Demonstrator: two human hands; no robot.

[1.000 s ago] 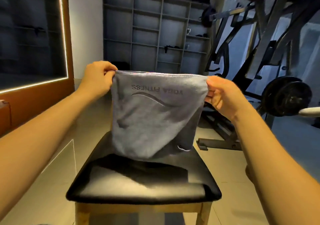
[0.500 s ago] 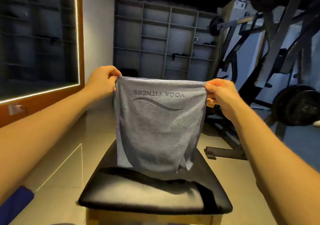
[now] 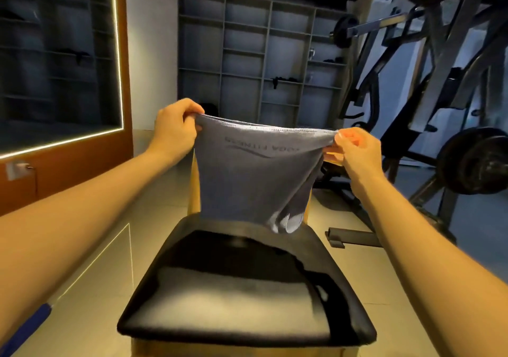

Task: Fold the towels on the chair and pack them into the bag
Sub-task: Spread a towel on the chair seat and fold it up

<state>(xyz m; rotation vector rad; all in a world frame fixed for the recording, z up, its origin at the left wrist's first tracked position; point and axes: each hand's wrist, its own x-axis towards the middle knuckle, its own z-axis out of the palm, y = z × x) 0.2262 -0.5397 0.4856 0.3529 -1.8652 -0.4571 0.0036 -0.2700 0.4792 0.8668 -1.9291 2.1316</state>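
Overhead, left hand (image 3: 176, 128) and right hand (image 3: 354, 150) each pinch a top corner of the grey towel (image 3: 253, 180), fingers closed; hem hangs over the chair (image 3: 247, 288) seat's far edge.

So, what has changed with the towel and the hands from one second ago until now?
The grey towel has been lifted: its lower edge was resting on the black chair seat and now hangs just at the seat's far edge. The left hand and right hand have risen with it. Both hands still pinch the top corners, and the seat is otherwise bare as before.
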